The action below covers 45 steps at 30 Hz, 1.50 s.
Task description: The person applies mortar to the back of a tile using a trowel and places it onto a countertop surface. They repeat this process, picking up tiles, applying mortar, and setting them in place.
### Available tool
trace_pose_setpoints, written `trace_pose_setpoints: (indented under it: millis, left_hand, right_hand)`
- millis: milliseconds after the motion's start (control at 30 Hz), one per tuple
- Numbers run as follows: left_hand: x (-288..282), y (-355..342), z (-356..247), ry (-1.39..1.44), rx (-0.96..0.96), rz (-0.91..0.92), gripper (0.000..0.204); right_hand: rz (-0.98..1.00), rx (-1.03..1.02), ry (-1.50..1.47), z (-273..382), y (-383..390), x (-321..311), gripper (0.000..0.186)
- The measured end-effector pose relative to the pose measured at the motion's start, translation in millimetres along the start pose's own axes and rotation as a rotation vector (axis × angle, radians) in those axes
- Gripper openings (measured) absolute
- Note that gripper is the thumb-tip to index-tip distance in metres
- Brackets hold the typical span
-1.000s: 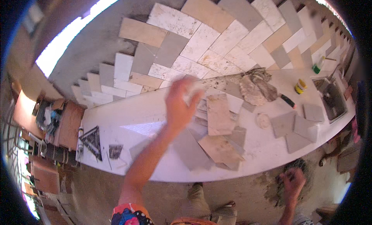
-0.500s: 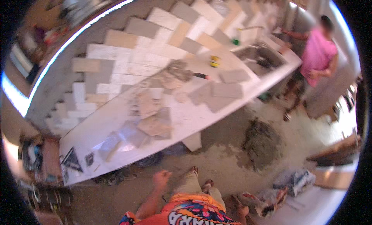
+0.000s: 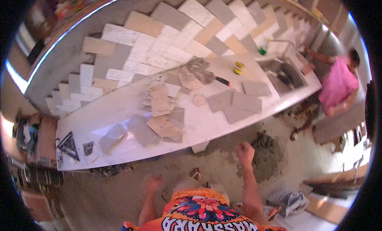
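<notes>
Above the floor, short of the counter's front edge, my right hand [image 3: 245, 153] is raised with its fingers curled in; whether anything is inside them is hidden. Lower and to the left, my left hand [image 3: 154, 183] is smeared by motion, so its fingers do not read. Neither hand touches the white counter [image 3: 207, 125]. Nearest on it are beige tile pieces [image 3: 165, 127], with grey tiles [image 3: 141, 129] beside them. More grey tiles [image 3: 242, 105] lie overlapping to the right. A crumpled greyish cloth or bag [image 3: 197, 73] sits at the back, by a dark-handled tool [image 3: 223, 81].
White, grey and beige tiles [image 3: 155, 44] cover the wall in steps. A sink [image 3: 282, 73] is at the counter's right end, near a person in pink [image 3: 340, 85]. A black triangular square [image 3: 68, 146] lies far left. Wet mortar [image 3: 268, 155] is on the floor, bags [image 3: 288, 203] lower right.
My right hand has come up and forward from beside my body. My left hand has shifted slightly left. The view has turned, and the counter appears closer.
</notes>
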<state>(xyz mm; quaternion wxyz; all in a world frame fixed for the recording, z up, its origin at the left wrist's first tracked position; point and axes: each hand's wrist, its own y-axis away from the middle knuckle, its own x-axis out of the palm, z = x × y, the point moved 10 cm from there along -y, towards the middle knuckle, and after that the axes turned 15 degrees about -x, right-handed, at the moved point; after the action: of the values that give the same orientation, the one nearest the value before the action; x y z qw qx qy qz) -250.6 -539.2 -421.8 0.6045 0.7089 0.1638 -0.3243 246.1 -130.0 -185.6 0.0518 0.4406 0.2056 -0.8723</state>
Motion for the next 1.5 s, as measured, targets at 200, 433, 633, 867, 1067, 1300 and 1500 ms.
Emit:
trace_pose_setpoints:
  millis: [200, 433, 633, 867, 1067, 1300, 1500]
  left_hand:
    - [-13, 22, 2, 0.242, 0.089, -0.049, 0.06]
    - [42, 122, 193, 1.072, -0.419, -0.268, 0.035]
    - [34, 151, 225, 1.447, -0.578, -0.672, 0.017]
    - [-249, 148, 202, 1.399, -0.35, -1.316, 0.039]
    - [-500, 108, 94, 1.62, 0.421, -1.187, 0.02]
    - [-581, 39, -14, 1.653, 0.77, -0.332, 0.018]
    - [-565, 38, -61, 1.583, 0.895, 0.112, 0.024]
  right_hand:
    - [-0.09, -0.282, -0.014, 53, -255, 9, 0.041]
    - [0.328, -0.356, 0.412, 71, -391, 124, 0.06]
    - [0.42, -0.415, 0.257, 42, -428, 173, 0.046]
    - [0.299, -0.455, 0.477, 171, -429, 29, 0.047]
    - [0.333, -0.248, -0.328, 452, -341, -16, 0.034]
    - [-0.05, -0.645, 0.3, 666, -323, -13, 0.03]
    - [-0.079, -0.617, 0.845, 792, -349, 9, 0.021]
